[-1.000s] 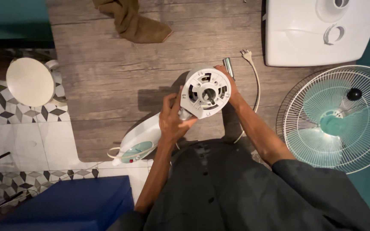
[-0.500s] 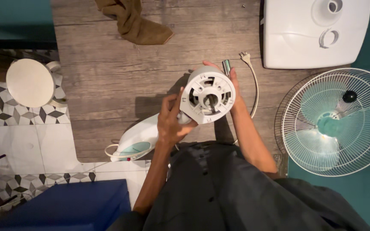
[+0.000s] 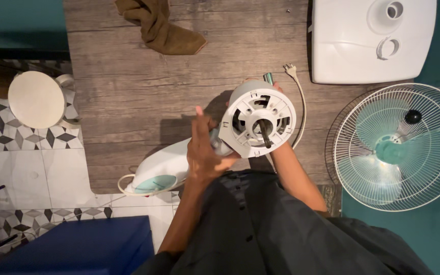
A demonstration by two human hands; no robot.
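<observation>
Wood tabletop (image 3: 128, 102), white fan motor housing (image 3: 257, 124) raised above it, left hand (image 3: 203, 153) grip clenched on housing's neck, right hand (image 3: 276, 89) grip behind housing, state unclear, brown cloth (image 3: 161, 28) far side of housing

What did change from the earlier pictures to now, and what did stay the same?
The fan motor housing was lifted nearer the camera, its shaft face now turned more toward it. The left hand keeps its grip on the housing's near side, and the right hand still holds the far side. The rag, fan guard, base and stool stayed put.
</observation>
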